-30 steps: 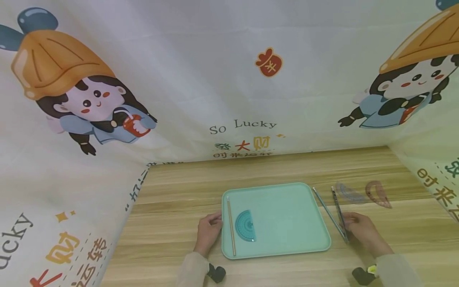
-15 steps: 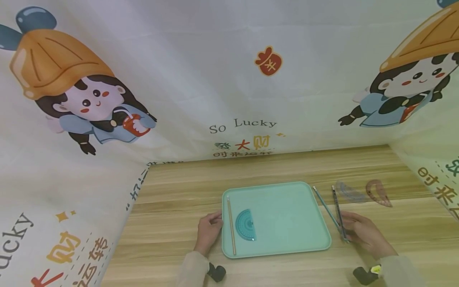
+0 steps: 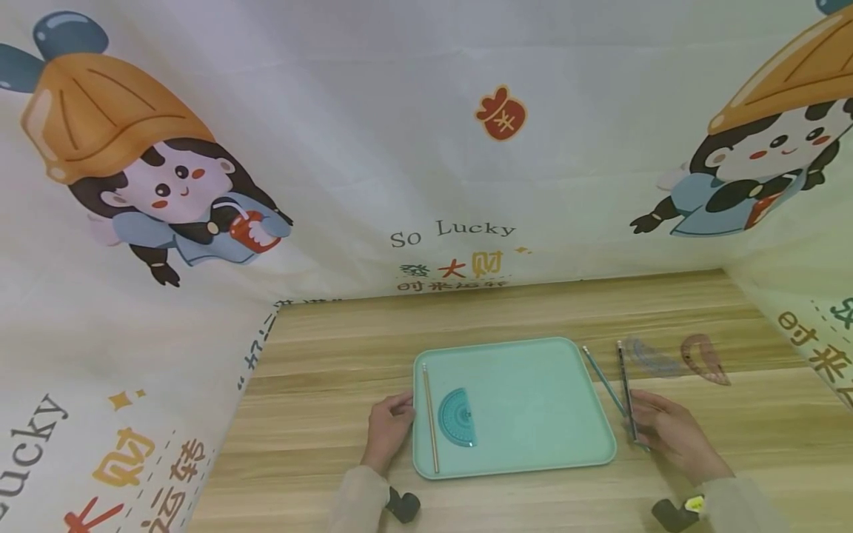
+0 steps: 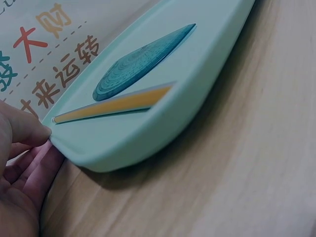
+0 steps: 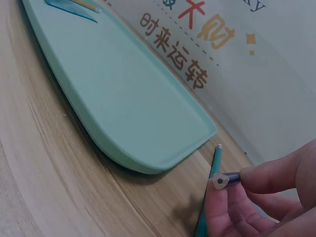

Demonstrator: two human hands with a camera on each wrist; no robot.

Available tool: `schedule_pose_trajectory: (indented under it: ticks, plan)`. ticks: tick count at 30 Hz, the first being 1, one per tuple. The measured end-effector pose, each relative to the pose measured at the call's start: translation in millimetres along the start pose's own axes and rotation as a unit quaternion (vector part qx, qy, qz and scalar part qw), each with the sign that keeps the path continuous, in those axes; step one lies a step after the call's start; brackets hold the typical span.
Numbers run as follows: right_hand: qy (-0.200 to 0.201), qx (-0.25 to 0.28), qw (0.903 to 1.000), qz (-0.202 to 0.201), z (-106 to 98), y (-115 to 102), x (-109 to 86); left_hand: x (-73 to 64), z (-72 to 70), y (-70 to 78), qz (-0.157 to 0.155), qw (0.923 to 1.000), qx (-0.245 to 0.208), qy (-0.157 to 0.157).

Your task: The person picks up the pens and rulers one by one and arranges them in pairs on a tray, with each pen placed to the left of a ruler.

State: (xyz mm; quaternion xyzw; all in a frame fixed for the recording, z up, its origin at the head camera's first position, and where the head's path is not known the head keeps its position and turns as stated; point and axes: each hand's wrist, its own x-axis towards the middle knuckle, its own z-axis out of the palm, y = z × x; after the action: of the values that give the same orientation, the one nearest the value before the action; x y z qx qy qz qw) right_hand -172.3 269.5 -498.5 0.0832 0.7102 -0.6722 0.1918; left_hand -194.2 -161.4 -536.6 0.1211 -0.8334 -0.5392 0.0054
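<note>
A mint-green tray (image 3: 533,414) lies on the table, with a yellow pencil (image 3: 430,422) and a teal protractor (image 3: 457,417) at its left side. My left hand (image 3: 389,431) pinches the tray's left rim; in the left wrist view the thumb (image 4: 32,129) is at the edge. Right of the tray, my right hand (image 3: 674,433) pinches a dark pencil (image 3: 625,381) between thumb and fingers. The right wrist view shows that pencil (image 5: 226,179) end-on, above the table. Under it a teal pencil (image 3: 603,377) lies beside the tray, partly hidden by the hand.
Behind the right hand lie a clear protractor (image 3: 653,358) and a reddish-brown protractor (image 3: 703,360) on the wood-grain table (image 3: 333,348). Printed cloth walls (image 3: 346,148) close off the back and both sides.
The right hand has lifted the dark pencil slightly off the table, near the teal pencil. The left hand and the tray stay where they were.
</note>
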Motion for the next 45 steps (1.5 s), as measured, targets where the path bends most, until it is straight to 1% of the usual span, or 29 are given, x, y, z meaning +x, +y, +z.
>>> schedule_pose_trajectory:
  ticks: [5,8,13,17,19,25,29,34,40,45]
  plan:
    - [0.005,0.037,0.9993,0.001,5.2,0.8,1.5,0.3,0.7,0.6,-0.008,1.0,0.004,0.0]
    - [0.003,0.043,0.9991,-0.001,8.5,0.0,1.8,-0.1,1.2,1.6,-0.012,0.9999,0.005,0.001]
    - [0.007,0.029,0.9995,-0.002,15.4,-0.7,1.3,-0.1,0.6,1.8,-0.008,0.9999,0.006,0.003]
    - [0.014,0.024,0.9996,-0.002,25.0,-0.2,1.4,-0.1,-0.3,1.9,-0.005,1.0,0.007,0.004]
    - [0.013,0.031,0.9994,0.0,31.2,0.2,1.5,0.0,-0.6,2.1,-0.003,1.0,0.007,0.004]
    - [0.015,0.038,0.9992,-0.003,45.7,0.3,-0.1,-0.1,-0.2,3.9,-0.009,0.9999,-0.003,0.005]
    - [0.015,0.028,0.9995,-0.006,50.5,0.1,-1.6,-0.5,0.0,3.4,-0.011,0.9999,-0.005,0.004]
    - [0.009,0.025,0.9996,-0.012,55.3,1.3,-2.6,-0.9,0.3,3.0,-0.005,1.0,-0.001,0.005]
    - [0.001,0.019,0.9998,-0.009,61.7,-0.1,-3.7,-2.2,-0.8,3.5,0.0,1.0,-0.001,0.004]
    - [-0.001,0.026,0.9996,-0.013,67.3,0.1,-3.1,-2.4,-0.3,3.2,-0.002,1.0,-0.001,0.006]
